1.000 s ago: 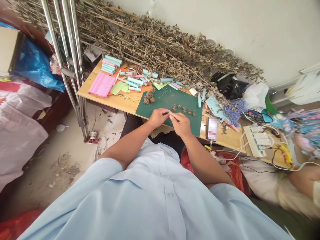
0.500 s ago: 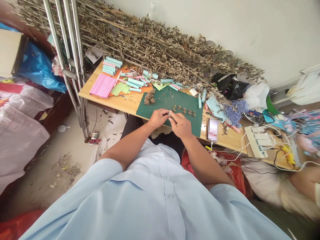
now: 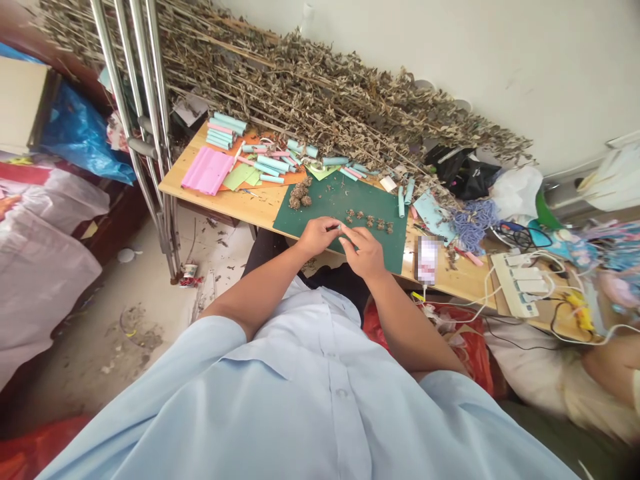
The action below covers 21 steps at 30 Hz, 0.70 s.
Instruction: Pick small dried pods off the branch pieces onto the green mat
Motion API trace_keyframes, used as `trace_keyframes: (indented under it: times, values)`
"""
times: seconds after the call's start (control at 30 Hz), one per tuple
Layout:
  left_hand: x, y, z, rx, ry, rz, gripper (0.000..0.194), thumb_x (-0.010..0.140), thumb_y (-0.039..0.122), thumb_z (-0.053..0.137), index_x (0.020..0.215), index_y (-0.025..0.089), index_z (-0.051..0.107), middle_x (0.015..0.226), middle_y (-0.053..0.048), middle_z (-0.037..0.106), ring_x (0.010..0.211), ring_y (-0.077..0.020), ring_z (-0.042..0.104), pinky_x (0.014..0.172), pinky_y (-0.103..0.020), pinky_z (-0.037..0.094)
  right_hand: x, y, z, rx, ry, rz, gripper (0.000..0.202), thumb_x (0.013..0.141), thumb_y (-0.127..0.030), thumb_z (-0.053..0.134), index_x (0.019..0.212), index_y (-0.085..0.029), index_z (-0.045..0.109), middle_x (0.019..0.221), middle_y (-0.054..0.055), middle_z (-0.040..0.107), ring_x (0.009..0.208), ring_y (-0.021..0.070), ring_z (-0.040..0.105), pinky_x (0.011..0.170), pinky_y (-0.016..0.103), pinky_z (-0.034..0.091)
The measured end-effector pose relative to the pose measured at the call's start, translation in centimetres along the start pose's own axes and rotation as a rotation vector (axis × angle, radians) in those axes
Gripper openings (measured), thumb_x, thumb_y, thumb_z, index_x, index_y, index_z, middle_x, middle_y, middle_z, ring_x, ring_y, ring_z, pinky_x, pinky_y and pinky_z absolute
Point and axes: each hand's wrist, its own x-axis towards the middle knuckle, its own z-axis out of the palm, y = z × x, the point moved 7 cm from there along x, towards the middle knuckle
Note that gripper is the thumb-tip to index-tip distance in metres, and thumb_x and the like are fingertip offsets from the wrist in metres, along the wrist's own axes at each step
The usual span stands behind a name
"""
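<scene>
My left hand (image 3: 319,236) and my right hand (image 3: 364,251) meet over the near edge of a green cutting mat (image 3: 334,195). Fingers of both are pinched together around something tiny, mostly covered by the fingertips; a pale blue-grey bit shows between them. Past my right hand lie small brown dried clumps (image 3: 370,221) set out in short rows. Beyond my left hand sits a pile of larger brown balls (image 3: 299,194) at the mat's left side.
Rolled blue and pink paper tubes (image 3: 273,163) and a pink paper sheet (image 3: 207,171) lie left. Dried plant stalks (image 3: 320,93) line the back. A phone (image 3: 427,260) and a power strip (image 3: 515,283) are on the right. Metal crutches (image 3: 141,127) stand left.
My hands stay together in nearly the same place, with only slight finger movement. The view has shifted a little; the clumps and balls lie as before.
</scene>
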Motion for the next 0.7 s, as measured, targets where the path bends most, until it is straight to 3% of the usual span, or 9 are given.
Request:
trace_keyframes:
  times: [0.17, 0.33, 0.5, 0.7]
  values:
    - [0.0, 0.3, -0.2, 0.02, -0.002, -0.017, 0.016, 0.092, 0.024, 0.07, 0.099, 0.018, 0.082, 0.096, -0.007, 0.079, 0.092, -0.019, 0.071, 0.088, -0.03, 0.053, 0.9, -0.4, -0.5, -0.07, -0.014, 0.001, 0.035, 0.103, -0.041, 0.058, 0.128, -0.029, 0.079, 0.118, 0.008, 0.076, 0.096, 0.0225, 0.073, 0.086, 0.033, 0.06]
    - [0.0, -0.4, -0.1, -0.036, 0.018, -0.047, 0.017, 0.087, 0.03, 0.077, 0.098, 0.017, 0.081, 0.099, -0.007, 0.079, 0.094, -0.0197, 0.072, 0.089, -0.031, 0.054, 0.8, 0.9, -1.4, 0.181, 0.076, 0.07, 0.046, 0.099, -0.042, 0.061, 0.142, -0.025, 0.07, 0.11, 0.007, 0.074, 0.074, 0.0175, 0.067, 0.081, 0.037, 0.062]
    - [0.5, -1.5, -0.7, -0.41, 0.104, -0.279, 0.036, 0.082, 0.042, 0.084, 0.103, 0.014, 0.078, 0.095, -0.007, 0.08, 0.083, -0.017, 0.073, 0.076, -0.028, 0.056, -1.4, 2.9, -0.3, 0.39, 0.157, 0.227, 0.047, 0.094, -0.041, 0.064, 0.138, -0.025, 0.071, 0.107, 0.006, 0.073, 0.065, 0.0146, 0.064, 0.071, 0.037, 0.062]
    - [0.1, 0.3, -0.4, -0.833, 0.038, -0.529, 0.039, 0.086, 0.048, 0.083, 0.099, 0.014, 0.07, 0.101, -0.012, 0.081, 0.082, -0.0171, 0.077, 0.072, -0.026, 0.058, -3.4, 2.7, 1.0, 0.561, 0.175, 0.288, 0.044, 0.091, -0.044, 0.07, 0.129, -0.024, 0.075, 0.113, 0.009, 0.074, 0.074, 0.0164, 0.069, 0.073, 0.038, 0.064]
